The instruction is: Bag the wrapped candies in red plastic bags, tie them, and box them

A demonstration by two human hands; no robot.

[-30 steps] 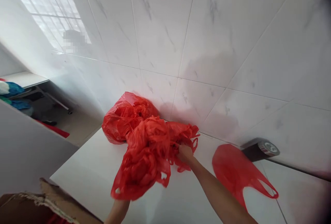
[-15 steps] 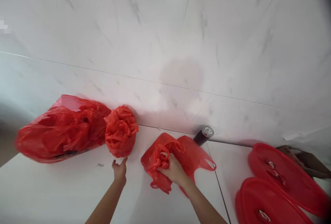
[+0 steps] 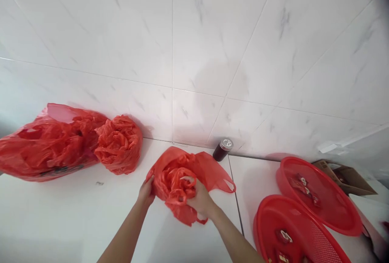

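A crumpled red plastic bag (image 3: 179, 188) lies on the white table, its loose handle end spread flat to the right. My right hand (image 3: 200, 200) grips a bunched part of this bag, fingers curled into its folds. At the bag's left edge, my left hand (image 3: 147, 192) is closed on the plastic. Further left sits a rounded bundle of red plastic bags (image 3: 120, 144), apart from both hands. Against it rests a large stuffed red bag (image 3: 51, 145) with dark print low on its front.
A dark can (image 3: 223, 150) stands by the tiled wall. To the right are two red plastic baskets (image 3: 322, 192) with small red packets inside. A cardboard box (image 3: 349, 180) is behind them. A seam (image 3: 236, 194) runs across the table.
My left hand has moved from beside the rounded bundle to the left edge of the red bag and taken hold. My right hand keeps its grip. The view has shifted right.
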